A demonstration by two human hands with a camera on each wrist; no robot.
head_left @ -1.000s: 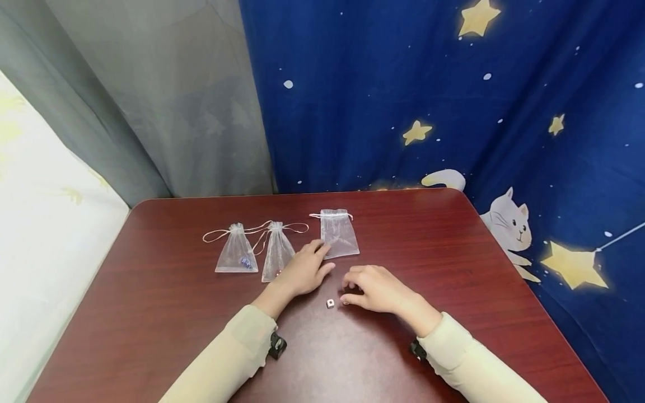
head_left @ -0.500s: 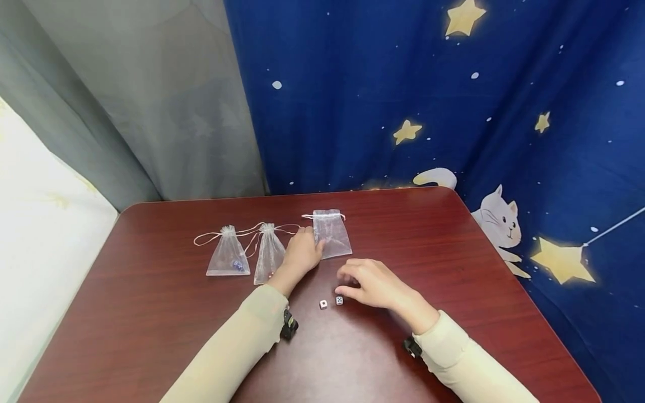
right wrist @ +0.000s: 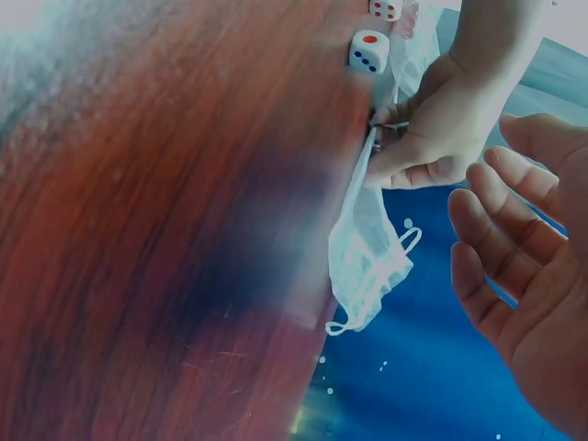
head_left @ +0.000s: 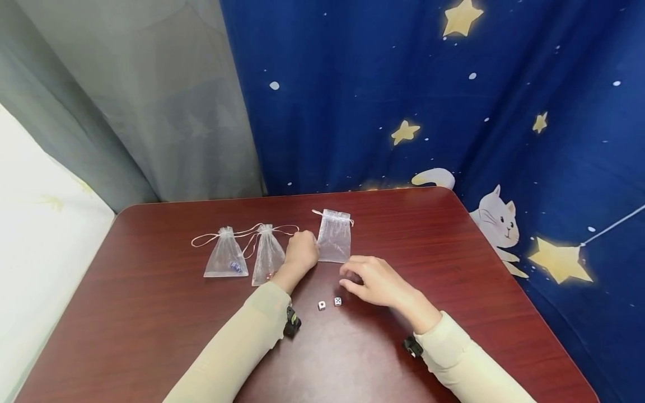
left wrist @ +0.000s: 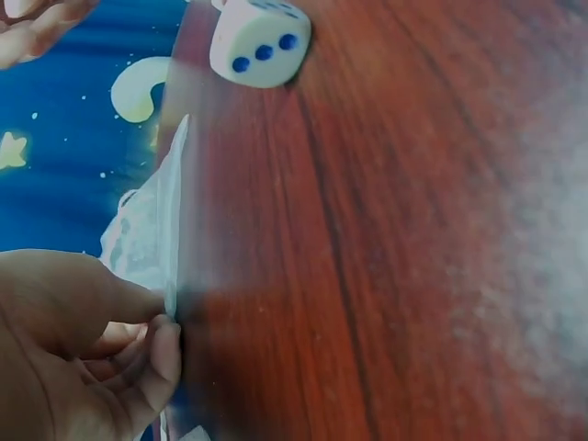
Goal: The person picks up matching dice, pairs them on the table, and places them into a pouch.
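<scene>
My left hand (head_left: 302, 250) pinches the lower left edge of a sheer white drawstring bag (head_left: 335, 237), thumb against fingers in the left wrist view. That bag lies flat on the table with its cord at the far end. To the right, my right hand (head_left: 373, 281) hovers with relaxed, slightly bent fingers and holds nothing. Two white dice lie in front of the hands: one die (head_left: 322, 305) shows a red dot on top, the other die (head_left: 338, 301) shows blue dots.
On the left lie two more drawstring bags, cinched at the neck: one bag (head_left: 225, 254) with blue-looking dice inside, the other bag (head_left: 268, 257) with something red, partly behind the left arm. The brown table (head_left: 151, 336) ends at curtains (head_left: 342, 112).
My left hand has reached the bag's edge and now pinches it; the bag has turned slightly and shifted nearer. My right hand has drawn back a little from the dice.
</scene>
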